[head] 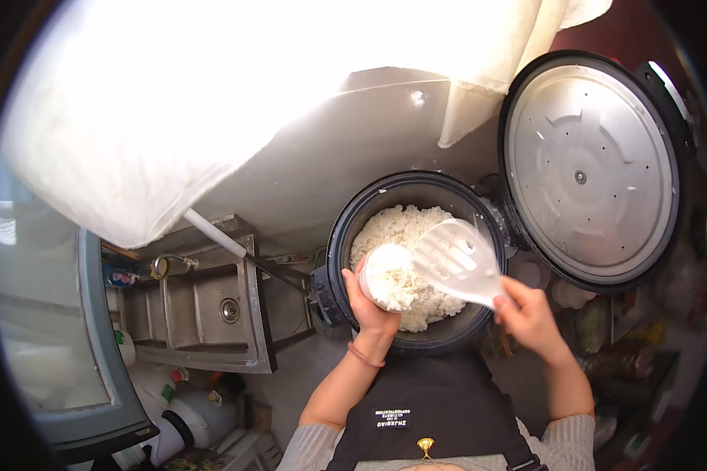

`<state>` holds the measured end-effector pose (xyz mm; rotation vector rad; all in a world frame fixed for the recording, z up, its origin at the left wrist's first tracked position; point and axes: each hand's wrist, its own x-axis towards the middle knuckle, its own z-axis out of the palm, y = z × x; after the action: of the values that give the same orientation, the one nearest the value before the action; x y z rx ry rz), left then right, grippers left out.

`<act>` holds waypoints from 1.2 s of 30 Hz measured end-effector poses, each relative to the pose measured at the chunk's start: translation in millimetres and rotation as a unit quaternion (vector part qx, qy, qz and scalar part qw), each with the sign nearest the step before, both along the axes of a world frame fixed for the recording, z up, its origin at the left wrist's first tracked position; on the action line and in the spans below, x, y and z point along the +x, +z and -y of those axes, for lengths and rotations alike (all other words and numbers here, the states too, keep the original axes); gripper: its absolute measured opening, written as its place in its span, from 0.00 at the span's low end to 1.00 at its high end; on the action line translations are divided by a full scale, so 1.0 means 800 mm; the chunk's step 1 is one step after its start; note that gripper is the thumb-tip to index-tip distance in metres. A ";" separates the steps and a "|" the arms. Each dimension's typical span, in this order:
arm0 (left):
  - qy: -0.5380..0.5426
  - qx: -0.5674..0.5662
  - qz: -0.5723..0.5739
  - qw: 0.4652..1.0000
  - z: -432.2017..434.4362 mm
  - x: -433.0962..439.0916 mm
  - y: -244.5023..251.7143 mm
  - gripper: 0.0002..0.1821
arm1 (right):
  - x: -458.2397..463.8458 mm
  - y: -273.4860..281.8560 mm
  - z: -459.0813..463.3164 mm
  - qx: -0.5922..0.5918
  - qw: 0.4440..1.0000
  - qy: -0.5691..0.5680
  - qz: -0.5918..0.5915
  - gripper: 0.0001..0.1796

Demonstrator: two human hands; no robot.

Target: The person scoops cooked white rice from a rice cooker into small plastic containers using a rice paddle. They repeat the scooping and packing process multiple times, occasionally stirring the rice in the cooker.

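Observation:
My left hand (pixel 372 309) holds a small round white container (pixel 363 282) filled with cooked rice. My right hand (pixel 529 315) grips the handle of a white slotted spatula (pixel 448 256), whose blade is over the pot beside the container and partly covers the rice behind it. Below both lies a large rice cooker (pixel 343 235) with a dark rim, and a mound of white rice (pixel 389 226) fills much of its inner pot. The cooker's metal-lined lid (pixel 589 141) stands raised at the right.
A stainless steel sink (pixel 206 306) with a tap (pixel 162 268) is on the left. White cloth (pixel 212 88) hangs overhead, next to a slanting pole (pixel 215 232). Plastic jugs (pixel 197 418) stand at the lower left, and bagged goods (pixel 618 359) crowd the lower right.

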<state>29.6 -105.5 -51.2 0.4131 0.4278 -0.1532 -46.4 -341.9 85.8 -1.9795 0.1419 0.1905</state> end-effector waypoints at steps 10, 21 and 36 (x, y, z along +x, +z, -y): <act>0.001 0.098 0.090 0.991 0.004 -0.003 0.011 0.29 | -0.006 -0.022 -0.012 0.029 0.997 -0.053 -0.039 0.18; -0.011 0.010 0.061 0.998 -0.011 0.004 -0.004 0.31 | -0.024 -0.043 0.001 0.164 0.972 -0.073 -0.154 0.19; -0.071 -0.114 0.049 0.990 -0.038 -0.026 -0.082 0.38 | 0.008 -0.058 -0.017 -0.185 0.964 -0.034 0.186 0.25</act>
<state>9.0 -75.1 -116.8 0.2254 0.2800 -0.3149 -40.3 -328.6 39.7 -2.3386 0.0001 -0.2746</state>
